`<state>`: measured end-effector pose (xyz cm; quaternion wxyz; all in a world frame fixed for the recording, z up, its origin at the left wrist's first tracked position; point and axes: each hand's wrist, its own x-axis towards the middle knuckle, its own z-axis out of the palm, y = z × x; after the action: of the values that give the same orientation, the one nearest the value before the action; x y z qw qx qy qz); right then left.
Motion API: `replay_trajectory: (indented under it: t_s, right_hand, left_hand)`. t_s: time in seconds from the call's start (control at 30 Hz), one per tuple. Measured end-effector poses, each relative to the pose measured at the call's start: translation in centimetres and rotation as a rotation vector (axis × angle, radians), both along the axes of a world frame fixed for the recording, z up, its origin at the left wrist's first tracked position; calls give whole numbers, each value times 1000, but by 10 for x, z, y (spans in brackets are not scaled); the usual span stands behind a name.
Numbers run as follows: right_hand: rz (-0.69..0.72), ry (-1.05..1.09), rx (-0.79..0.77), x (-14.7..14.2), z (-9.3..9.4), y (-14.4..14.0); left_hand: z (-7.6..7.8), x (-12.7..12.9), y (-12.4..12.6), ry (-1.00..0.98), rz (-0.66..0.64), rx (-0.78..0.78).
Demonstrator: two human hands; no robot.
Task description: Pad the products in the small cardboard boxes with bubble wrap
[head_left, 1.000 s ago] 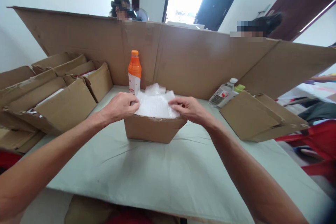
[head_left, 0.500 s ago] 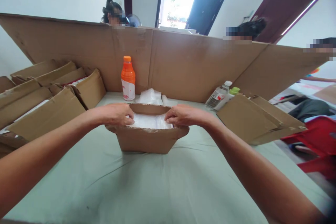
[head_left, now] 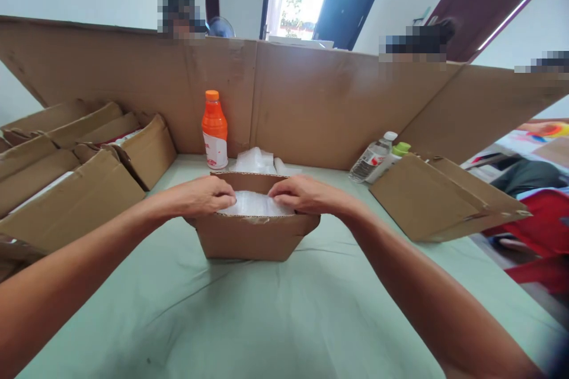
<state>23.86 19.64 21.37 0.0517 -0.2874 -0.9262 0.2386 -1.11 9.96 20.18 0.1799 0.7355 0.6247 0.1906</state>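
Observation:
In the middle of the green-covered table stands an open cardboard box [head_left: 246, 240], with a stack of clear plastic bags [head_left: 258, 205] inside it. My left hand [head_left: 207, 195] reaches over the box's left side, its fingers closed at the left end of the stack. Over the right side comes my right hand [head_left: 302, 194], with fingers curled onto the stack's right end. The fingertips of both hands touch the plastic. Most of the stack is hidden by the box's front wall.
Several cardboard boxes [head_left: 75, 201] stand at the left. A tall cardboard panel [head_left: 311, 106] closes off the back. Before it are an orange bottle [head_left: 215, 130], more clear plastic [head_left: 255, 161] and a clear bottle [head_left: 372, 160]. A tilted box [head_left: 427, 201] lies at right. People sit beyond the panel.
Both my hands have moved slightly inward along the stack, closer to each other. The plastic's middle now bulges up a little. The camera view has shifted slightly.

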Motion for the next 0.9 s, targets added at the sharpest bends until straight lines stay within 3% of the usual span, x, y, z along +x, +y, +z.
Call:
replay_trajectory:
  t_s: [0.03, 0.1, 0.17, 0.23, 0.3, 0.37, 0.4, 0.5, 0.6, 0.77, 0.9]
  right_hand:
    - [-76, 111, 45, 14, 1, -7]
    - [-277, 326, 141, 49, -8, -23]
    - [-446, 419, 172, 84, -33, -40]
    - [-503, 441, 76, 104, -70, -54]
    - [-489, 458, -39, 103, -108, -63]
    - [-491, 465, -134, 82, -135, -70]
    - [-508, 476, -166, 67, -142, -72]
    - [-577, 526, -189, 31, -143, -77]
    - [-594, 530, -134, 40, -134, -90]
    - [-791, 495, -77, 139, -144, -149]
    - [-1004, 494, -44, 226, -163, -183]
  left_hand:
    - [4, -4, -15, -61, 20, 70]
    - [1, -13, -53, -184, 184, 306]
    - [-23, -19, -91, -231, 431, 509]
    - [-64, -18, -117, -350, 595, 439]
    - [-106, -11, -123, -528, 615, 257]
    - [-133, -4, -112, -670, 625, 158]
    - [-139, 0, -103, -723, 625, 133]
    - [-133, 11, -82, -767, 651, 132]
    - [-124, 28, -82, -724, 683, 123]
    - [-143, 87, -103, -870, 462, 7]
    - [-150, 143, -87, -900, 160, -105]
